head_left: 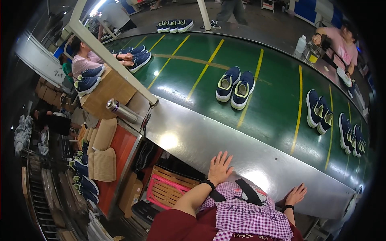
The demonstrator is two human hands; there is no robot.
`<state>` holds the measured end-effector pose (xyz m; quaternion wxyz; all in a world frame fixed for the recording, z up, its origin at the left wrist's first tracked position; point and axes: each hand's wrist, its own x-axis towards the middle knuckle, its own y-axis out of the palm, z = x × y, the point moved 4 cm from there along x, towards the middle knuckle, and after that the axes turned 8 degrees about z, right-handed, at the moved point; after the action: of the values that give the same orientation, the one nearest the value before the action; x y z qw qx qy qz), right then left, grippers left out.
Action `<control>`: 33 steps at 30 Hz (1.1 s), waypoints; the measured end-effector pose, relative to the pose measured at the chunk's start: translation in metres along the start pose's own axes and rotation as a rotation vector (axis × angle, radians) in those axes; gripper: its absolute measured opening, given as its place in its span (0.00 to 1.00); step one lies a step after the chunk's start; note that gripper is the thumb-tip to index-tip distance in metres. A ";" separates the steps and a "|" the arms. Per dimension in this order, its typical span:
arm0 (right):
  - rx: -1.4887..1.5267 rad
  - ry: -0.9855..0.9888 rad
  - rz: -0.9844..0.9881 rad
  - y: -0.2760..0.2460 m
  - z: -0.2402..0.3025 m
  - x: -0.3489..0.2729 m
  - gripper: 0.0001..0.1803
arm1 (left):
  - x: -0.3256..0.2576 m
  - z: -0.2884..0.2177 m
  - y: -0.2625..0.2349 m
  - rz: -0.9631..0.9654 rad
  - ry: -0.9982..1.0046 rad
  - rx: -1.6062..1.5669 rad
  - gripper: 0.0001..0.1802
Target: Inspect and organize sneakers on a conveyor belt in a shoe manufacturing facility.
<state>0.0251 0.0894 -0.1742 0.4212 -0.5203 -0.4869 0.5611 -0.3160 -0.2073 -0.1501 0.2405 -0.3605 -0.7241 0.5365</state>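
My left hand [220, 166] lies flat with fingers spread on the steel edge [189, 136] of a green conveyor belt [277, 100]. My right hand [296, 194] rests open on the same steel edge further right. Neither hand holds anything. A pair of navy sneakers with pale insoles [235, 87] sits on the belt straight ahead, well beyond my fingertips. More navy pairs [319, 112] lie on the belt to the right. I wear a checked apron and dark wristbands.
A metal flask [122, 111] lies on a cardboard-topped stand at left, by stacked tan insoles [102, 162] and shelved sneakers [82, 182]. A person at far left handles sneakers [136, 58]; another person sits at far right near a bottle [300, 44]. A wooden crate [167, 186] stands below.
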 end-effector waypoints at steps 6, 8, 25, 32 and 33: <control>-0.042 -0.002 -0.094 0.006 0.007 -0.004 0.27 | 0.000 0.002 -0.001 -0.008 -0.006 0.004 0.31; -0.035 0.025 -0.080 0.001 0.010 -0.007 0.27 | 0.002 0.003 0.002 -0.002 -0.004 0.011 0.31; -0.003 0.019 -0.060 0.005 0.020 -0.004 0.27 | 0.005 0.011 0.006 -0.002 -0.010 0.028 0.31; -0.009 0.017 -0.033 0.008 0.022 -0.001 0.27 | 0.003 0.014 0.006 -0.021 -0.015 0.016 0.31; -0.012 0.028 -0.036 0.009 0.019 -0.001 0.27 | 0.005 0.013 0.007 -0.018 -0.005 0.010 0.31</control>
<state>0.0068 0.0845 -0.1829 0.4350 -0.5217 -0.4937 0.5431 -0.3266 -0.2102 -0.1609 0.2454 -0.3515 -0.7251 0.5389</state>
